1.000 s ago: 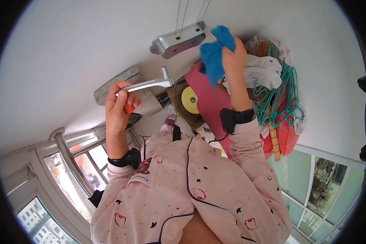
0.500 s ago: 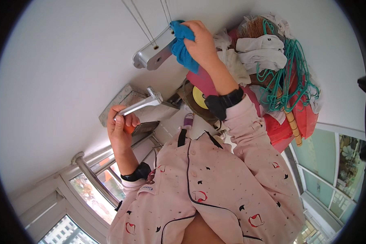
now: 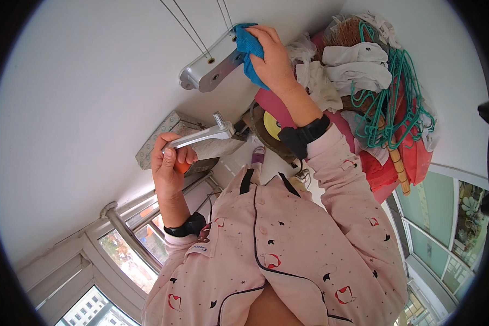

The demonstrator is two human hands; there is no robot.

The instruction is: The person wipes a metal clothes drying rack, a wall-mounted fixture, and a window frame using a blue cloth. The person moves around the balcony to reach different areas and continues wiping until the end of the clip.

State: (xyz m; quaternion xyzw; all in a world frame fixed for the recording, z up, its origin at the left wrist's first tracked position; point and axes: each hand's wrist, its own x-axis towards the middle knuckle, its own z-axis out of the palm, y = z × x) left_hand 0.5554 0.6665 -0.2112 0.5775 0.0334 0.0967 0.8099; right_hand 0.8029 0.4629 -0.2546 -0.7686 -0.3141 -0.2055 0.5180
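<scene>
Head view: right hand (image 3: 275,64) grips blue cloth (image 3: 250,48) against metal box (image 3: 207,71), apparently wiping; left hand (image 3: 168,165) grips crank (image 3: 200,136). Next stroke likely calls for even pressure.

A home, apparently an enclosed balcony, is suggested: green clothes hangers (image 3: 410,103) are bunched beside folded white cloth (image 3: 356,70), a silver cable fitting (image 3: 201,75) is mounted on the white wall (image 3: 92,114), a metal rail (image 3: 129,236) is fixed by the windows (image 3: 122,255), and a multi-storey building (image 3: 95,307) is seen outside.
</scene>
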